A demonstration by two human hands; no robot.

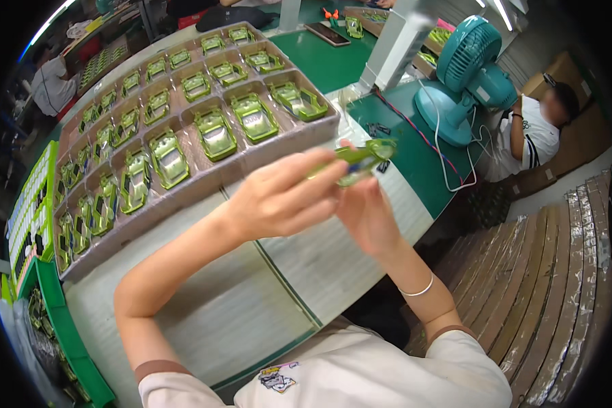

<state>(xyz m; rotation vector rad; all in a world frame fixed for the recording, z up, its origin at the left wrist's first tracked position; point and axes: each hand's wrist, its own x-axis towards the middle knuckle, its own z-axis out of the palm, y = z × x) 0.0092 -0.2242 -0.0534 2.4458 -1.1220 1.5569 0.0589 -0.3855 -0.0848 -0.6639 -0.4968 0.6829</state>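
Note:
A green plastic frame-shaped part [372,154], smeared by motion, is held up above the table near its right side. My left hand [285,194] reaches across from the left with its fingers closed on the part's near end. From below, my right hand [368,214] grips the same part between thumb and fingers. A dark blue bit shows at the part, partly hidden by my fingers. Just left of my hands lies a large brown tray [204,194] with compartments, where several similar green parts [168,158] sit in rows.
A teal fan [469,54] stands on the green mat at the right, with cables [415,129] running beside it. Small black pieces [379,129] lie near my hands. A phone [328,34] rests farther back. Green bin [71,340] at left; stacked brown trays [537,272] and another person [534,129] at right.

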